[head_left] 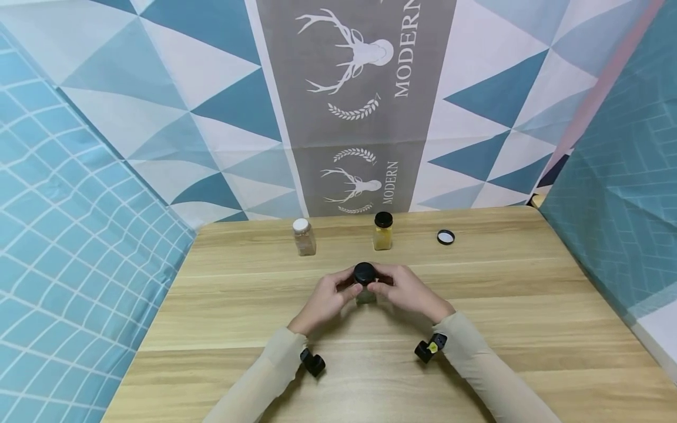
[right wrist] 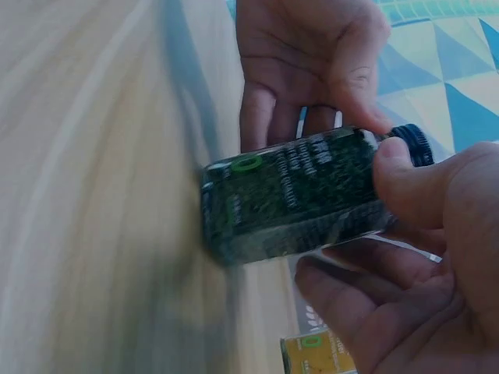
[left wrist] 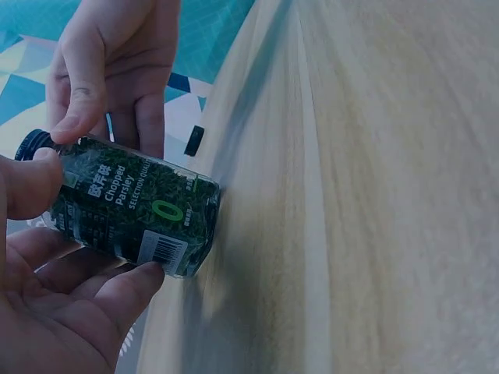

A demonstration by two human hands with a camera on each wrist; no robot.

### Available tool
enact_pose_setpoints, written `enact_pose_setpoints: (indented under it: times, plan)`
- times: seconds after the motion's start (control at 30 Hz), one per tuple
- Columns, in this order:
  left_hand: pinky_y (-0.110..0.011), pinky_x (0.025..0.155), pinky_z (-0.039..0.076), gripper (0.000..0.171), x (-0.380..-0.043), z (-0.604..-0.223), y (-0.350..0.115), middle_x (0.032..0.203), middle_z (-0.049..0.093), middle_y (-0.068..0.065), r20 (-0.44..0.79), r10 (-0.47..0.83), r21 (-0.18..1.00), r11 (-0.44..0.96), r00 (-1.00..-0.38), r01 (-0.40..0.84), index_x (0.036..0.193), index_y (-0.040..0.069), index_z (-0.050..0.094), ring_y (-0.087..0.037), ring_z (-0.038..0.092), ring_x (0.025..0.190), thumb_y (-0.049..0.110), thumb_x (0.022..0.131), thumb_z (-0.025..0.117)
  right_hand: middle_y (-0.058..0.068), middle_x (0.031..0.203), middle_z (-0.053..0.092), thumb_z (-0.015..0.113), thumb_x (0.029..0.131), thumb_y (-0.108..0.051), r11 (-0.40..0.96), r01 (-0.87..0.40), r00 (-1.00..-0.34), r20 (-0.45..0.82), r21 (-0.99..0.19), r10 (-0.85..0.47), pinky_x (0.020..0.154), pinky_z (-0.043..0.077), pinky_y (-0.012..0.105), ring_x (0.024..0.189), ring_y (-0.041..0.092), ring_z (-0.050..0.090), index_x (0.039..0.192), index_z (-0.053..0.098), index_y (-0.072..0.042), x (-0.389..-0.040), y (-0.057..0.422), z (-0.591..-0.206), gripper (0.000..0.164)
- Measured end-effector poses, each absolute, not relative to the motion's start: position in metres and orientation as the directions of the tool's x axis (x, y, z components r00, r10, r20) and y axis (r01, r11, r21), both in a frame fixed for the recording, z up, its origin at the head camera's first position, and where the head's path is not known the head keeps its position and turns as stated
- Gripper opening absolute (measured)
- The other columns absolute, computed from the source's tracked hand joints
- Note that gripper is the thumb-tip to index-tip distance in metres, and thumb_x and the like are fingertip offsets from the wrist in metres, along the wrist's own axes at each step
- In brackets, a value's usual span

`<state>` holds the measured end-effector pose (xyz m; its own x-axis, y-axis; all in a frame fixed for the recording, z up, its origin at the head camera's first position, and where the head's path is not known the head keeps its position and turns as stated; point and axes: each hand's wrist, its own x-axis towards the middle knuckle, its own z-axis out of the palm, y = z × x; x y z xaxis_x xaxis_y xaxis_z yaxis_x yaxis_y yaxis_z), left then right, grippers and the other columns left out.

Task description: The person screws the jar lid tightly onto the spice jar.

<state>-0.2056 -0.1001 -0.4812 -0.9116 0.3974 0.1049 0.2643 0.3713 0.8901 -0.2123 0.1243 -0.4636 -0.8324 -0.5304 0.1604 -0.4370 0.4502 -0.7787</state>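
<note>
A clear jar of chopped parsley (left wrist: 140, 202) with a black lid (head_left: 364, 272) is upright at the middle of the table, its base right at the wood. Both hands hold it from opposite sides. My left hand (head_left: 327, 298) has its thumb near the neck and its fingers along the jar's side. The right hand (head_left: 406, 289) holds the other side, with its thumb (right wrist: 398, 167) just below the lid. In the right wrist view the label is partly turned away, while the left wrist view shows it in full.
Toward the back of the wooden table (head_left: 238, 305) stand a white-topped jar (head_left: 305, 239) of pale brown contents and a black-lidded yellow jar (head_left: 382, 236). Right of them lies a loose black lid (head_left: 446, 237), white inside. A patterned cloth (head_left: 365, 129) hangs behind the table.
</note>
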Motion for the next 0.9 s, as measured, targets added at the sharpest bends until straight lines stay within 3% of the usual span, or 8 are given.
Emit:
enact_pose_setpoints:
  times: [0.3, 0.53, 0.73, 0.9]
  plan:
    - [-0.039, 0.113, 0.050, 0.053, -0.211, -0.484, -0.100, 0.142, 0.064, -0.013, 0.154, 0.399, 0.890, 0.342, -0.904, 0.302, 0.150, 0.008, 0.053, -0.026, 0.062, 0.131, 0.019, 0.101, 0.068, 0.011, 0.138, 0.067, 0.069, 0.099, -0.016, 0.428, -0.414, -0.841, 0.157, -0.803, -0.518, 0.108, 0.054, 0.046, 0.125, 0.026, 0.065, 0.144, 0.061, -0.008, -0.217, 0.122, -0.462, 0.046]
    - [-0.032, 0.112, 0.050, 0.054, -0.212, -0.483, -0.100, 0.149, 0.057, -0.014, 0.187, 0.434, 0.883, 0.319, -0.881, 0.345, 0.152, 0.007, 0.050, -0.025, 0.057, 0.136, 0.019, 0.102, 0.066, 0.011, 0.137, 0.067, 0.069, 0.099, -0.016, 0.435, -0.389, -0.864, 0.157, -0.812, -0.479, 0.100, 0.057, 0.039, 0.114, 0.017, 0.067, 0.144, 0.061, -0.009, -0.218, 0.123, -0.465, 0.046]
    - [-0.036, 0.110, 0.052, 0.055, -0.213, -0.483, -0.099, 0.148, 0.058, -0.013, 0.192, 0.411, 0.879, 0.332, -0.891, 0.342, 0.152, 0.008, 0.051, -0.024, 0.060, 0.133, 0.024, 0.102, 0.067, 0.010, 0.135, 0.069, 0.070, 0.099, -0.016, 0.450, -0.381, -0.875, 0.158, -0.807, -0.459, 0.089, 0.057, 0.030, 0.101, 0.013, 0.066, 0.144, 0.062, -0.010, -0.219, 0.120, -0.466, 0.045]
    - [-0.039, 0.111, 0.051, 0.054, -0.218, -0.482, -0.098, 0.145, 0.060, -0.013, 0.188, 0.381, 0.860, 0.382, -0.905, 0.339, 0.150, 0.008, 0.052, -0.025, 0.061, 0.131, 0.022, 0.101, 0.069, 0.010, 0.135, 0.069, 0.069, 0.100, -0.016, 0.455, -0.383, -0.878, 0.165, -0.804, -0.449, 0.090, 0.057, 0.030, 0.102, 0.012, 0.066, 0.143, 0.062, -0.009, -0.223, 0.117, -0.466, 0.045]
